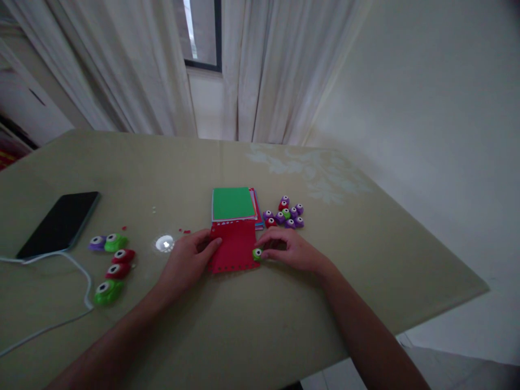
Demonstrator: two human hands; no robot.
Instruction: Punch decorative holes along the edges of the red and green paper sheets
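Note:
A red paper sheet (234,247) with small holes along its near edge lies on the table (252,319). My left hand (187,260) rests on the sheet's left edge, thumb and fingers pinching it. My right hand (290,250) is closed on a small green craft punch (257,253) set at the sheet's right edge. Just beyond the red sheet lies a stack of coloured paper (233,204) with a green sheet on top.
A cluster of several small purple, red and green punches (285,213) sits right of the stack. Larger green, red and purple punches (110,262) lie at left. A dark phone (60,223) with a white cable (83,281) is far left. Curtains and a window stand behind.

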